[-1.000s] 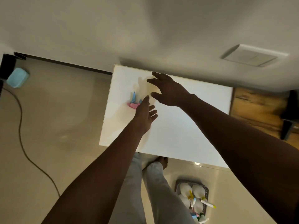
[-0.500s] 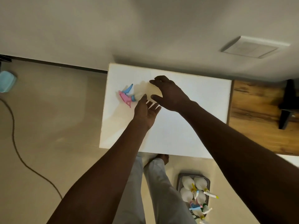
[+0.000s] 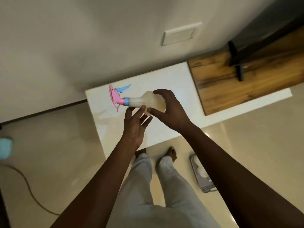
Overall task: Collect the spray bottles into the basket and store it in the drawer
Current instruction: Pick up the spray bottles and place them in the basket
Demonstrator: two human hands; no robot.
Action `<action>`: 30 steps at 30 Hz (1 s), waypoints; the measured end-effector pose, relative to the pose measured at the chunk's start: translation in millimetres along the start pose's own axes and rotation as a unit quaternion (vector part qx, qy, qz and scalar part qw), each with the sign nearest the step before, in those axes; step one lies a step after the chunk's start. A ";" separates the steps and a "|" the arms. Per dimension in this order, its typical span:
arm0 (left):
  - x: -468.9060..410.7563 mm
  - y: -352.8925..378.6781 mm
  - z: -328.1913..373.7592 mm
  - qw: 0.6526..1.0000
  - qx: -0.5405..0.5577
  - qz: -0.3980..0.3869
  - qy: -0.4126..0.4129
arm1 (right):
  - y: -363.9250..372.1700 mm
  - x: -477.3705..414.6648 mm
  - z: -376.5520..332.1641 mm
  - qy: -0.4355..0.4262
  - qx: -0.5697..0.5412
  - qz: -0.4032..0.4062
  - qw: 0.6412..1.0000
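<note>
Now we have the spray bottle (image 3: pixel 144 101) up off the white tabletop (image 3: pixel 172 79), where half a second ago it lay on its side under our reaching fingers. Our right hand (image 3: pixel 169 109) wraps the pale body of the bottle, thumb below and fingers over the top, and carries its weight; the pink and blue trigger head points away to our left, with the bottle held roughly level above the table's near left part. Our left hand (image 3: pixel 135 127) sits just under the bottle's neck with the fingers spread and loose; one fingertip seems to touch the plastic, but it grips nothing. A second ago both hands were only arriving at the bottle, so the pick-up is the change that counts. We judge that nothing else is left on the tabletop to gather, as far as the view shows. The basket (image 3: pixel 199 175) stands on the floor by our right foot, partly hidden behind our right forearm, with a pale bottle visible inside it. The next move, we think, is to bring this bottle down and to the right into the basket. The drawer is not in view.
</note>
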State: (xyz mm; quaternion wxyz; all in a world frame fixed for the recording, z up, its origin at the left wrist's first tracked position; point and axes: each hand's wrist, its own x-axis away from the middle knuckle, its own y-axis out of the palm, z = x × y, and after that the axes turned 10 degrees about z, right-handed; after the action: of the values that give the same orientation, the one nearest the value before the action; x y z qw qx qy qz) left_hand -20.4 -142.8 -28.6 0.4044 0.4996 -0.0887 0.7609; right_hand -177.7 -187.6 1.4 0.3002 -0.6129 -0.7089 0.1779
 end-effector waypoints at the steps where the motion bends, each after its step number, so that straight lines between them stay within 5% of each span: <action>1: 2.5 -0.2 2.6 1.000 -0.020 -0.005 0.012 | -1.6 4.2 -0.1 0.020 -0.027 0.003 0.999; 9: 83.0 63.2 -32.7 0.966 -0.196 -0.156 0.071 | -93.2 107.6 21.5 0.155 -0.238 0.180 0.942; 15: 158.2 106.9 -109.0 0.897 -0.345 -0.256 0.101 | -160.0 216.2 70.9 0.190 -0.347 0.286 0.873; 22: 253.8 113.9 -245.2 0.831 -0.449 -0.299 0.135 | -212.1 369.8 142.8 0.213 -0.340 0.348 0.847; 30: 333.7 78.4 -399.6 0.788 -0.523 -0.319 0.067 | -211.7 536.2 233.1 0.288 -0.336 0.346 0.827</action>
State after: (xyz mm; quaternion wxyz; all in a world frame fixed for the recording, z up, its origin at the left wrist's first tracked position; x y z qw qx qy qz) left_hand -408.7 196.9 76.3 0.8285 0.1591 -0.2810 0.4575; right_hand -525.9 323.3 67.8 0.1847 -0.9046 -0.3476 -0.1634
